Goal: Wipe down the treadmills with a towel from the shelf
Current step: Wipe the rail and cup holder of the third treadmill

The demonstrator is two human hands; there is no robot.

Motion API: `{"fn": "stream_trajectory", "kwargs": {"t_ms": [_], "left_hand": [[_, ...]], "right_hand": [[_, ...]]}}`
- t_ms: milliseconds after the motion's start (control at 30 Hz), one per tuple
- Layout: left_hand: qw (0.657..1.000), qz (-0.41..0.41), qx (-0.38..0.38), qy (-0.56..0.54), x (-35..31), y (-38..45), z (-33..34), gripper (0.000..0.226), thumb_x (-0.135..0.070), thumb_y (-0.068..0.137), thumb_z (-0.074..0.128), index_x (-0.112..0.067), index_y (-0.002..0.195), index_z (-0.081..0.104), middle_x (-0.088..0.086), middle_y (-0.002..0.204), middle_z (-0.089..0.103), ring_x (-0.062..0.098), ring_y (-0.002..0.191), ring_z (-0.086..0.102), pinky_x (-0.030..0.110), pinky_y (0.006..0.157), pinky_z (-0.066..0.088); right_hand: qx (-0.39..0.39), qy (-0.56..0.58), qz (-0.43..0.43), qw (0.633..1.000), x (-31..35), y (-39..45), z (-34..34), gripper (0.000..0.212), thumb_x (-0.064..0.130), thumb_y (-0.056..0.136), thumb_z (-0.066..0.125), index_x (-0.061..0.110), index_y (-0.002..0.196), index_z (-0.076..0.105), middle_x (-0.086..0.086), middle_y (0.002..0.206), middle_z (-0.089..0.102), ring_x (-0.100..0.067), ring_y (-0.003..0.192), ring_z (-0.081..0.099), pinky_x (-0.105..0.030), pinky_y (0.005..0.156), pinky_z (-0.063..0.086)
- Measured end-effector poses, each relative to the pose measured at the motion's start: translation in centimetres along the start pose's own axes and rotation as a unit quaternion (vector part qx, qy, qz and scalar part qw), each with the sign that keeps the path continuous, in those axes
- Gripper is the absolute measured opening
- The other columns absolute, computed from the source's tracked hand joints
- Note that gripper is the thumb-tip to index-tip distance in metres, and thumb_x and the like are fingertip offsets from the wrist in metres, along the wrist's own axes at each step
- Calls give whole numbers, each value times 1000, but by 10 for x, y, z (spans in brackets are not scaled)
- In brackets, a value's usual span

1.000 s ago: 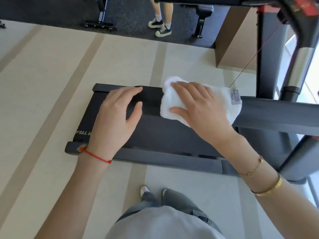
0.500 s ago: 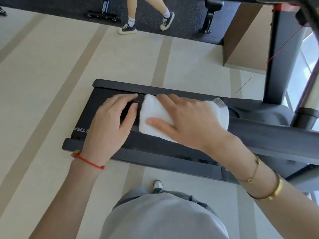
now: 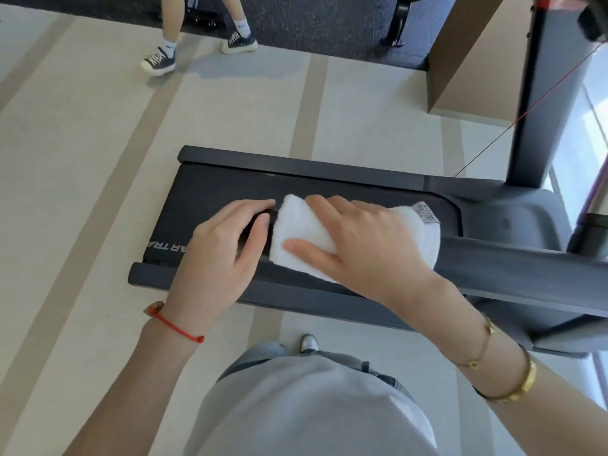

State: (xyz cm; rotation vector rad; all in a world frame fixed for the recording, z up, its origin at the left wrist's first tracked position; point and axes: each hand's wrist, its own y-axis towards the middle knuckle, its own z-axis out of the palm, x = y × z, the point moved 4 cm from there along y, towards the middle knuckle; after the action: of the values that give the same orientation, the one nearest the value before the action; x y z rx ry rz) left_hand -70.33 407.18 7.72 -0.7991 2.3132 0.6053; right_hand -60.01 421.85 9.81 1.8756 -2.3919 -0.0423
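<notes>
A dark grey treadmill (image 3: 296,166) lies across the view, its black belt (image 3: 210,189) in the middle. A folded white towel (image 3: 299,232) with a small label at its right end lies on the belt. My right hand (image 3: 358,245) presses flat on the towel, fingers spread and straight. My left hand (image 3: 220,258) rests on the belt just left of the towel, its fingers lightly bent and its thumb close to the towel's edge.
The treadmill's upright post (image 3: 533,120) and a thin red cord (image 3: 526,110) rise at the right. A brown box (image 3: 473,60) stands behind. Another person's legs in dark sneakers (image 3: 158,60) stand on the pale floor at the top left. My own feet are below.
My right hand has slid the towel along the belt toward the left hand over the past second. The person in the background has walked to the left.
</notes>
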Motion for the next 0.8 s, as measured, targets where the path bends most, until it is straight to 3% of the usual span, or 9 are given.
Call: {"fn": "stream_trajectory", "kwargs": {"t_ms": [133,200,300,367,433,533,667,800], "left_hand": [[1000,-5,13,-18,0,-4,-3,32,-13,103,45,-10,129,63,-2,123,66,-17,81,52,-2,79,35],[999,-8,25,-32,2,-4,-6,33,-12,103,45,-11,132,62,-3,127,65,-8,83,54,-3,79,35],[998,-10,54,-40,5,-4,-8,35,-16,102,47,-14,136,59,-7,133,61,4,96,48,-3,81,34],[997,-8,61,-40,6,-4,-9,37,-20,102,47,-16,137,57,-9,135,59,-2,88,53,-1,88,36],[997,-3,61,-44,7,-3,-8,36,-21,102,45,-16,136,57,-9,133,60,-6,104,56,7,96,41],[998,4,43,-53,7,-1,-7,33,-13,104,41,-14,132,59,-8,127,62,1,115,57,14,98,45],[999,-7,32,-38,9,3,-8,34,-16,102,42,-12,130,61,-4,127,63,6,116,58,23,101,47],[998,-23,45,-49,10,2,-10,32,-18,102,47,-13,128,64,-7,122,65,0,107,58,5,93,41]], "right_hand": [[-25,30,19,999,-13,-19,-2,62,69,94,30,20,117,60,3,91,64,-22,73,57,-35,67,45],[-30,33,34,998,-23,-27,-6,61,69,94,31,20,117,61,3,91,65,-23,74,57,-36,67,46],[-17,23,55,998,-23,-21,-10,63,73,90,26,23,107,60,5,79,61,-21,70,57,-33,59,41],[-8,27,71,997,-15,-10,-11,63,76,86,20,25,99,56,6,73,58,-19,66,57,-30,52,35],[-1,34,70,997,-2,4,-6,61,76,85,20,26,96,53,6,72,57,-19,64,56,-28,48,30],[-6,28,58,998,16,17,0,58,73,86,26,24,94,55,6,69,56,-18,60,54,-26,45,21],[-47,48,35,997,11,1,0,62,71,91,31,21,109,63,4,82,63,-19,69,56,-31,61,41],[-75,43,31,996,1,-13,1,60,69,92,39,19,115,63,2,89,64,-21,72,56,-34,66,45]]}}
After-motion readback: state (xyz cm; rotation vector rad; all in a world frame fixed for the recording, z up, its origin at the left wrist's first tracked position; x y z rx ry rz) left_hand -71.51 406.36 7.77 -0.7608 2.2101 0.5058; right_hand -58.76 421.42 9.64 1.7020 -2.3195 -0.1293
